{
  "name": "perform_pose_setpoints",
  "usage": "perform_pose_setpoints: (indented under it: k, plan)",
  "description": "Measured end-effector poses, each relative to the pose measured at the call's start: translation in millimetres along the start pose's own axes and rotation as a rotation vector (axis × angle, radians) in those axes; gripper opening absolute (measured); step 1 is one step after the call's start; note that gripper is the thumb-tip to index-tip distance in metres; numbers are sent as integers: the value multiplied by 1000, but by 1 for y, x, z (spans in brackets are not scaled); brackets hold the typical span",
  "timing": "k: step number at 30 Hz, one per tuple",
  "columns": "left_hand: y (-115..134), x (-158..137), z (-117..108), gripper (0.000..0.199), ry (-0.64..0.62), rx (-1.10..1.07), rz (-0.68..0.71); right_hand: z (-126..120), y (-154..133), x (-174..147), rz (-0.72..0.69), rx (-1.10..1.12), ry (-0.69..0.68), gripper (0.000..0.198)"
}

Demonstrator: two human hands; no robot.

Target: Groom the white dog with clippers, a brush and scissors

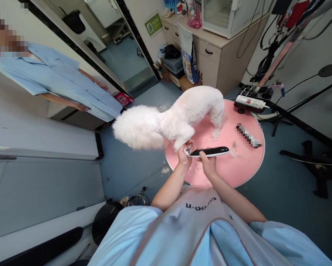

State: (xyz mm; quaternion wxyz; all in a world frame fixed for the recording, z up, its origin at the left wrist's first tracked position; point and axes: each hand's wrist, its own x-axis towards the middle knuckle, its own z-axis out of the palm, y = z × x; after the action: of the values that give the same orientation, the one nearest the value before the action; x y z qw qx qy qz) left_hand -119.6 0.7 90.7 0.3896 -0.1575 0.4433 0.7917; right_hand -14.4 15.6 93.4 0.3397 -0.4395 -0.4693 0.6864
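White dog (195, 105) on pink tabletop (240, 166), clipper (210, 151) at its forepaw (187, 150)
Right hand (209, 166): fingers closed round the clipper; left hand (184, 156): fingers curled about the forepaw, partly hiding it; blade contact unclear.

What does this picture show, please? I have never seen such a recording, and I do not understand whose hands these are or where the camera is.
There is no machine here: these are a person's own bare hands. The single picture comes from a camera worn on that person's head, looking forward and down. The left hand holds the lower end of a front leg of a white dog. The right hand grips a black-and-white clipper, its tip close to the left hand. The dog stands on a round pink table. Another tool, blurred out, lies there too, beside some loose hair. Someone else in light blue clothes stands at the picture's left.
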Motion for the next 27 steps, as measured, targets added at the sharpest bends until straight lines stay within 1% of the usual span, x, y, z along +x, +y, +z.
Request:
perform_pose_setpoints:
  k: [2, 4, 7, 9, 12, 15, 16, 18, 21, 23, 25, 27]
  plan:
    - [-2, 2, 0, 10, 15, -29, 13, 0, 1, 0, 11, 31, 4, 24]
    - [-3, 5, 0, 11, 22, -33, 43, -1, 3, 1, 19, 13, -8, 25]
    - [-7, 11, -3, 10, 8, 25, 65, -1, 4, 2, 42, -22, 56, 26]
    - [-11, 14, -5, 10, 2, 64, 70, 0, 4, 2, 22, -41, 74, 26]
    - [-17, 17, -9, 10, -15, 91, 67, 4, 3, 2, -55, -93, 29, 22]
    - [-15, 22, -16, 10, -97, 175, 33, 4, 5, 7, -87, -150, -50, 20]
    - [-11, 25, -20, 13, -120, 240, 36, 2, 6, 10, -78, -174, -83, 21]
    - [3, 35, -27, 18, -124, 455, 107, -4, 12, 15, -46, -216, -120, 24]
    - [39, 49, -34, 25, -113, 900, 319, -20, 26, 20, 2, -216, -98, 27]
    - [62, 56, -35, 33, -188, 1147, 438, -31, 36, 19, 39, -190, -79, 28]
    - [75, 60, -31, 40, -271, 1337, 484, -40, 46, 16, 84, -173, -71, 29]
    - [74, 63, -23, 43, -297, 1459, 441, -46, 53, 12, 124, -163, -66, 29]
